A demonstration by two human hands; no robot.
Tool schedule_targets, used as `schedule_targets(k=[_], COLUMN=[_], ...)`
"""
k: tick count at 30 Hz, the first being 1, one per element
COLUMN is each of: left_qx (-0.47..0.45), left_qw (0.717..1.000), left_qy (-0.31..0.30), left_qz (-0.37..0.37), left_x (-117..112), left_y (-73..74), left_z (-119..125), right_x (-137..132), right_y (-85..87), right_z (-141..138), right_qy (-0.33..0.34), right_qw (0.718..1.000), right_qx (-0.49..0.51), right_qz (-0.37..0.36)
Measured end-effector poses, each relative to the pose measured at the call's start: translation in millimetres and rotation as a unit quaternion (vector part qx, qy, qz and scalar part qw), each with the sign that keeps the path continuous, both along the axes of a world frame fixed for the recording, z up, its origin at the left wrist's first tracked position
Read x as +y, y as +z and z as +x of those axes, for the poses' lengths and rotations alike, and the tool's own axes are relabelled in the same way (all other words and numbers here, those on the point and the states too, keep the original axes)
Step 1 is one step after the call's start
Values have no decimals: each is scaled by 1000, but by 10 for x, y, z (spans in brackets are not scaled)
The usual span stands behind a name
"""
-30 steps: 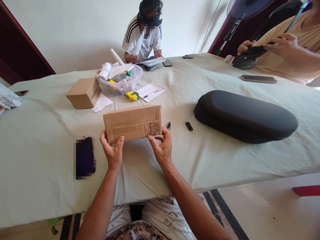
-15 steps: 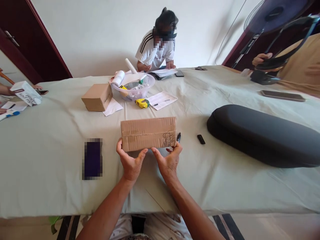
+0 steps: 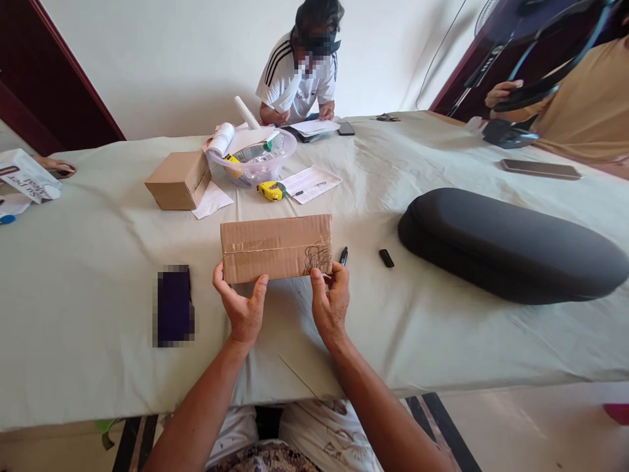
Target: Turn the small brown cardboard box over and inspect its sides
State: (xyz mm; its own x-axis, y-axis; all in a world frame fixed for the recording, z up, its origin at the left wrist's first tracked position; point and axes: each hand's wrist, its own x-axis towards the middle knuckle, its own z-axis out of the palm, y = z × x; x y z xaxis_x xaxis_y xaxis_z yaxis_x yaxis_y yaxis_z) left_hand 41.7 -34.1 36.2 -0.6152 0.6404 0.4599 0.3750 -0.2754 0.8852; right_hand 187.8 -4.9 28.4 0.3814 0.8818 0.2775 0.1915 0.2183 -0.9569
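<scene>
A taped brown cardboard box with a black scribble at its lower right stands on the pale green tablecloth in front of me. My left hand grips its lower left edge, thumb on the front face. My right hand pinches the lower right corner by the scribble. A black pen lies just right of the box, partly behind my right fingers.
A dark phone lies left of my hands, a long black case and a small black cap to the right. Farther back are a second cardboard box, a clear bowl, a yellow tape measure and papers. People sit at the far end, the right and the left.
My hands have drawn closer together along the box's lower edge. The view has shifted with my head; the box stays on the table.
</scene>
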Motion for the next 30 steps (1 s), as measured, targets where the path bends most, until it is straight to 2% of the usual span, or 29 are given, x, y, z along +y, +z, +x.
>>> schedule_targets(k=[8, 12, 21, 25, 30], left_qx=[-26, -28, -26, -20, -30], left_qw=[999, 1000, 997, 997, 998], left_qy=[-17, 7, 51, 63, 50], left_qz=[13, 11, 57, 35, 0], left_x=[16, 29, 50, 70, 121], left_y=[-3, 18, 110, 78, -9], left_z=[-79, -144, -230, -270, -319], right_x=[21, 30, 34, 80, 155], right_y=[8, 21, 87, 35, -26], right_z=[14, 31, 105, 123, 131], right_qy=[-12, -18, -65, -75, -36], right_qw=[999, 999, 993, 992, 995], right_qx=[12, 23, 10, 13, 23], right_qz=[29, 45, 97, 98, 85])
